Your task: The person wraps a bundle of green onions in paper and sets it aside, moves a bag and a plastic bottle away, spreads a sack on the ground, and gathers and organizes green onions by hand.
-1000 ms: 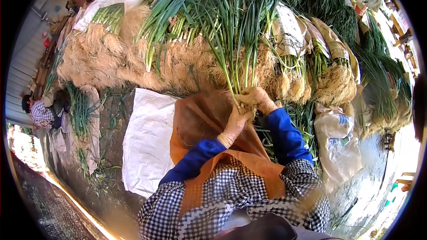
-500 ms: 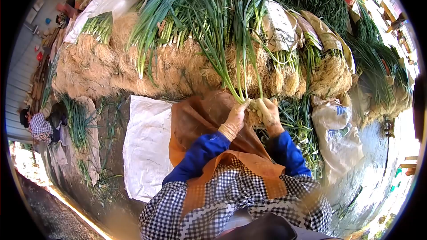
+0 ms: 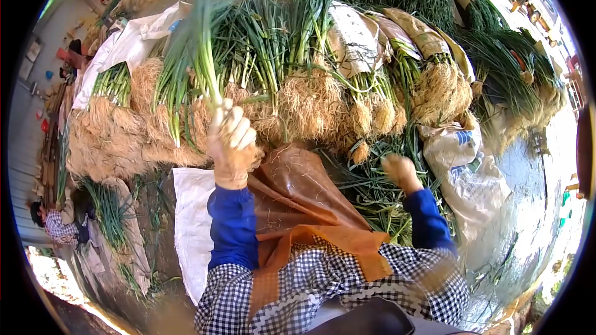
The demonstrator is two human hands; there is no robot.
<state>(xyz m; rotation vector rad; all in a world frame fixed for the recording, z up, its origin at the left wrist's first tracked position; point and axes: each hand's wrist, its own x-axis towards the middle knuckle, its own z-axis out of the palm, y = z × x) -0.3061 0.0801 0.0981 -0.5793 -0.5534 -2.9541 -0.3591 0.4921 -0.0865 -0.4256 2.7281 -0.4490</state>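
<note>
My left hand [image 3: 232, 135] is closed round the lower stalks of a bunch of green onions [image 3: 206, 65], held upright in front of the row. Their leaf tops are smeared by motion, and brown roots show beneath my fingers. My right hand [image 3: 401, 172] hangs over loose green leaves [image 3: 379, 201] on the ground to the right; it is blurred, so its fingers cannot be made out. A brown apron [image 3: 298, 186] spreads over my lap, between both arms.
Rooted green onion bundles [image 3: 310, 99] lie in a long row ahead. A white sheet [image 3: 192, 223] is at left, a white sack [image 3: 469, 180] at right. Another person [image 3: 62, 226] crouches at far left beside more onions [image 3: 112, 211].
My left hand has swung left and up with the green onions. My right hand has parted from them and moved right, over the loose leaves. The view has shifted too.
</note>
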